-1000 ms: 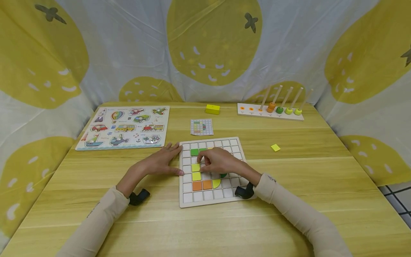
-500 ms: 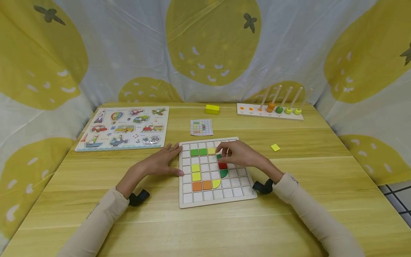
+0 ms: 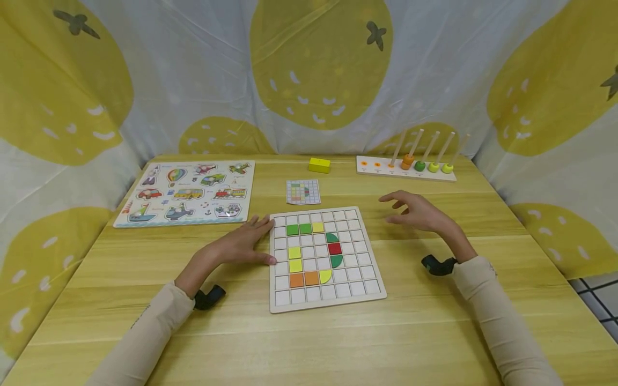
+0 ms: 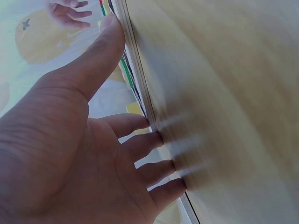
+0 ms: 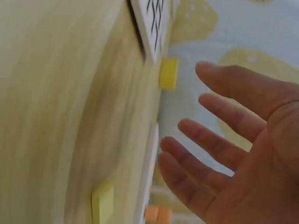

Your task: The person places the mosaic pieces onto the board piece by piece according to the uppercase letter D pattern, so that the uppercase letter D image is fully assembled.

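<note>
A white grid board [image 3: 343,290] in a light wooden frame lies on the table with coloured tiles in it: green tiles [image 3: 306,229], yellow squares [image 3: 295,252], orange squares [image 3: 296,280], a red square [image 3: 335,249] and rounded pieces. My left hand [image 3: 240,244] rests beside the board's left side, thumb tip at its edge, fingers spread. Right of the board, my right hand [image 3: 414,213] hovers over the table holding nothing, its fingers loosely bent and apart. A loose yellow tile [image 5: 103,204] lies near it in the right wrist view, hidden behind the hand in the head view.
A small printed pattern card [image 3: 303,192] lies beyond the board, with a yellow block [image 3: 319,164] behind it. The vehicle puzzle [image 3: 185,193] is at the back left. A peg stand [image 3: 405,169] with coloured beads stands at the back right, before a patterned curtain [image 3: 318,64].
My right hand has moved right, away from over the board to beside it, uncovering the tiles on the grid. The left hand has stayed at the board's left edge.
</note>
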The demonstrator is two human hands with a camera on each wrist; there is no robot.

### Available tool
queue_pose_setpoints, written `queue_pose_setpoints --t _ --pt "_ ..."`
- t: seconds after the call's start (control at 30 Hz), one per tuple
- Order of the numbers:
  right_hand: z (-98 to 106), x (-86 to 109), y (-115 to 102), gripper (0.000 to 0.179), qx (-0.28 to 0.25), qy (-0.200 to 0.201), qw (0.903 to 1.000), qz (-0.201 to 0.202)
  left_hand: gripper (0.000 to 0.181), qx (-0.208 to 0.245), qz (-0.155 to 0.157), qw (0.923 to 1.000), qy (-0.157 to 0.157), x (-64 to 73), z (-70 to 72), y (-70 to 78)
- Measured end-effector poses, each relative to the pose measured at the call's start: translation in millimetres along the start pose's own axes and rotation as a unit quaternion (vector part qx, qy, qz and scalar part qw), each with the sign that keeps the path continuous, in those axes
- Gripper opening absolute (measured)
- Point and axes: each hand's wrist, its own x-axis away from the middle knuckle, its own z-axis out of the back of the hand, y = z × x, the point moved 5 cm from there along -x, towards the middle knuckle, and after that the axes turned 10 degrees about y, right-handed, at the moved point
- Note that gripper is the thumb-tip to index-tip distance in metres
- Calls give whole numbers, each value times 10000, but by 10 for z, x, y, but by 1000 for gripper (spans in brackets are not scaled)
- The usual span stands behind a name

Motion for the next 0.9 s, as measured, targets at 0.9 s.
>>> queue_pose_setpoints --t 0.9 --pt "253 242 721 33 -314 -566 9972 -383 101 -25 24 10000 -2 1 -8 -8"
